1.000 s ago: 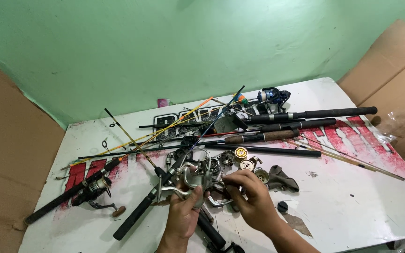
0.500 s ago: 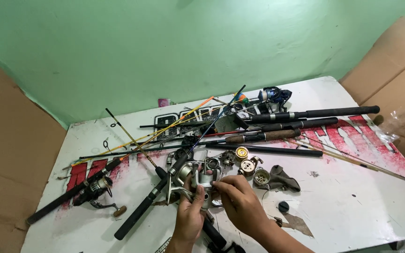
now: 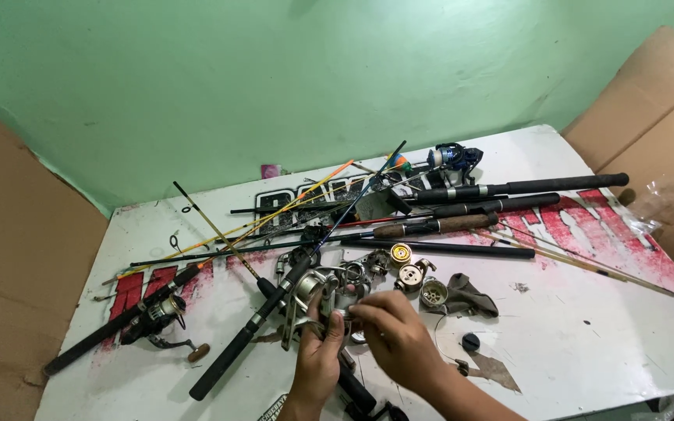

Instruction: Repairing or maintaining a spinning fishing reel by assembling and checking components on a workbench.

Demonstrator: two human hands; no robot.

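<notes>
Two hands, left hand [image 3: 320,352] gripping one silver spinning reel [image 3: 315,295] at the white table's [image 3: 587,343] near-centre, right hand [image 3: 394,337] pinching its front; beside it three loose spools [image 3: 411,275], one grey rag [image 3: 470,295], one black cap [image 3: 470,341].

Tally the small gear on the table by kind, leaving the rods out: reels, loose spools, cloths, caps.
Spinning reels: 3 (one in the hands)
Loose spools: 3
Grey cloth: 1
Black cap: 1
Total: 8
</notes>
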